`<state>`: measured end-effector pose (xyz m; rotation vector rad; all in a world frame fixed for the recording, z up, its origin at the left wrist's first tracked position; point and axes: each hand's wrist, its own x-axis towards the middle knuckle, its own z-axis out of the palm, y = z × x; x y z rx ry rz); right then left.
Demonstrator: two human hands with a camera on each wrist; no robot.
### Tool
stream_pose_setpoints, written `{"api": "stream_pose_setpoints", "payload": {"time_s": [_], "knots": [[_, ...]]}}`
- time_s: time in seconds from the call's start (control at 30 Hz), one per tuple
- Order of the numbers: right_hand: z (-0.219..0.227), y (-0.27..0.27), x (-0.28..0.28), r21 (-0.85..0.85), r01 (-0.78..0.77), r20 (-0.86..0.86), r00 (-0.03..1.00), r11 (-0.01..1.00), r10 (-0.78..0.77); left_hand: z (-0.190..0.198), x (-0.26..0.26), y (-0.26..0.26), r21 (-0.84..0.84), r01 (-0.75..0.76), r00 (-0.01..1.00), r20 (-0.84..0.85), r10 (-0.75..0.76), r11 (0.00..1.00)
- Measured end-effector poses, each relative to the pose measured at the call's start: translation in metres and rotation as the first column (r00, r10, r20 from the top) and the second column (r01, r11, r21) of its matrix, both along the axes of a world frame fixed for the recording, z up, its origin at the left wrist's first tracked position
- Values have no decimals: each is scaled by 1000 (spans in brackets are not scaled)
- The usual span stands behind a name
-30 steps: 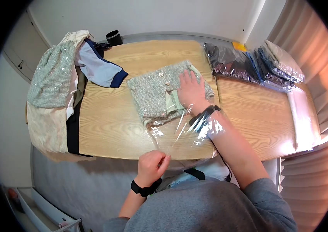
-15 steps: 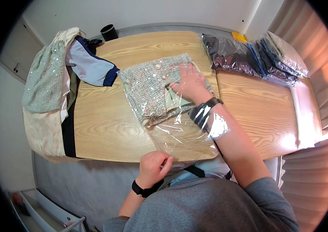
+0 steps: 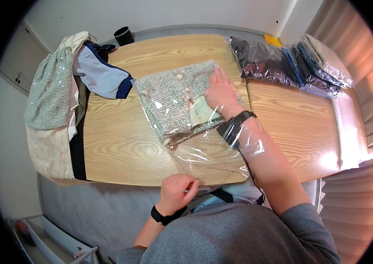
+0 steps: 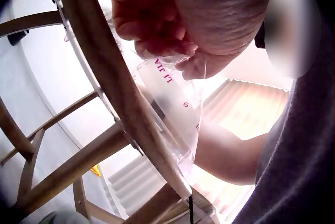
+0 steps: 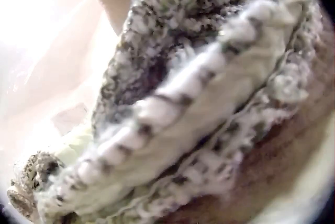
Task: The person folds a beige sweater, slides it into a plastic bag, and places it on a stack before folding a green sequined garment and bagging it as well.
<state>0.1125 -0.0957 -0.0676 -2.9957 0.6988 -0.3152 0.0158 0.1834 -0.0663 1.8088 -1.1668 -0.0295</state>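
A folded grey-green tweed jacket [image 3: 166, 99] with buttons lies on the table inside a clear plastic bag [image 3: 199, 159]. My right hand [image 3: 222, 91] reaches into the bag, fingers extended, and rests on the jacket's right part. Film also wraps over that wrist and forearm. At the table's front edge my left hand [image 3: 176, 192] pinches the bag's rim between thumb and curled fingers. Pink print shows on the bag [image 4: 175, 98] below those fingers in the left wrist view. Close up in the right wrist view are layered, blurred edges of the jacket [image 5: 172, 103]; the right fingers are hidden there.
Draped clothes [image 3: 50, 92] hang over the table's left end, with a pale blue sleeve [image 3: 102, 75] reaching inward. Bagged garments [image 3: 261, 59] are piled at the back right. Flat clear film [image 3: 347, 132] lies along the right edge. A dark bin [image 3: 124, 36] stands behind the table.
My right hand has shifted a little to the right on the jacket. Shiny film now shows over more of the jacket. My left hand keeps its pinch near the table edge.
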Motion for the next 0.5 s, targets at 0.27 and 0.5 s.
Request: {"api": "stream_pose_setpoints", "payload": {"time_s": [0.27, 0.5], "knots": [[17, 5, -3, 163, 70, -69, 996, 984, -59, 2, -4, -2, 4, -23, 1000, -3, 23, 1000], [19, 54, -32, 103, -345, 86, 938, 933, 337, 14, -4, 12, -9, -125, 989, 83, 126, 992]]}}
